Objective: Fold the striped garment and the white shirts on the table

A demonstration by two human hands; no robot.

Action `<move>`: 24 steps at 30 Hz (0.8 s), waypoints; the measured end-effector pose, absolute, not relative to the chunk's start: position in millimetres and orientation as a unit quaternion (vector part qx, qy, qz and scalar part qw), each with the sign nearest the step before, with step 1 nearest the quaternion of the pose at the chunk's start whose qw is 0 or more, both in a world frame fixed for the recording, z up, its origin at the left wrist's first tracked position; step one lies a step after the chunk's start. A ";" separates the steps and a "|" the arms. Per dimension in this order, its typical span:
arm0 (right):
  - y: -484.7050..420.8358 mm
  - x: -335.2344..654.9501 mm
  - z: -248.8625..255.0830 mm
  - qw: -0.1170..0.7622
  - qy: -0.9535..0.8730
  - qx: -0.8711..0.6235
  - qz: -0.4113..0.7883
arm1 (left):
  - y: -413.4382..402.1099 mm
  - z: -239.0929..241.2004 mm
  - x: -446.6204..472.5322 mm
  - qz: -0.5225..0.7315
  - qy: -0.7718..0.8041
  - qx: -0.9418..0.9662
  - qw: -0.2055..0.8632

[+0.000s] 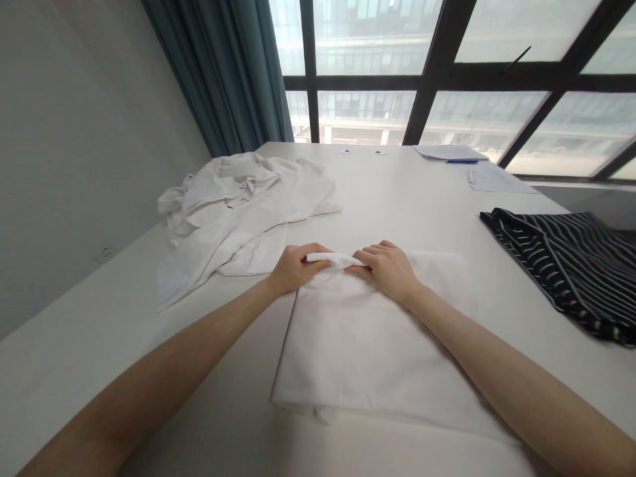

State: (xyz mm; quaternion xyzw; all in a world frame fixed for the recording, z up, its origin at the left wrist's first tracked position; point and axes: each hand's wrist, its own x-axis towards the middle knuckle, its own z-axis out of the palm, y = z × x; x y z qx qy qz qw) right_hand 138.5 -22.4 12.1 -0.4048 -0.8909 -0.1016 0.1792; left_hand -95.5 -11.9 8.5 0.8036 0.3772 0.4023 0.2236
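Observation:
A white cloth [377,344], laid out in flat layers, covers the table in front of me. Its far edge is bunched into a small roll between my two hands. My left hand [297,266] pinches the left end of this roll between thumb and fingers. On the other end, my right hand [386,266] is closed the same way, its thumb underneath and fingers on top. The near edge of the cloth lies flat on the table, with a small fold sticking out.
Crumpled white fabric [243,199] is heaped at the back left of the white table [387,195]. A black striped cloth [571,265] lies at the right edge. Papers [497,179] and a blue pen [462,161] are at the back right, before the window.

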 end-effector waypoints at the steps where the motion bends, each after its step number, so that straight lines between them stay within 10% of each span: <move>1: -22.7 138.6 12.6 0.181 -0.894 -0.393 -0.116 | -11.9 8.9 -95.3 0.401 0.380 0.803 0.223; 24: -25.2 136.5 14.6 0.244 -0.912 -0.318 -0.085 | -17.1 5.0 -93.1 0.410 0.243 0.879 -0.021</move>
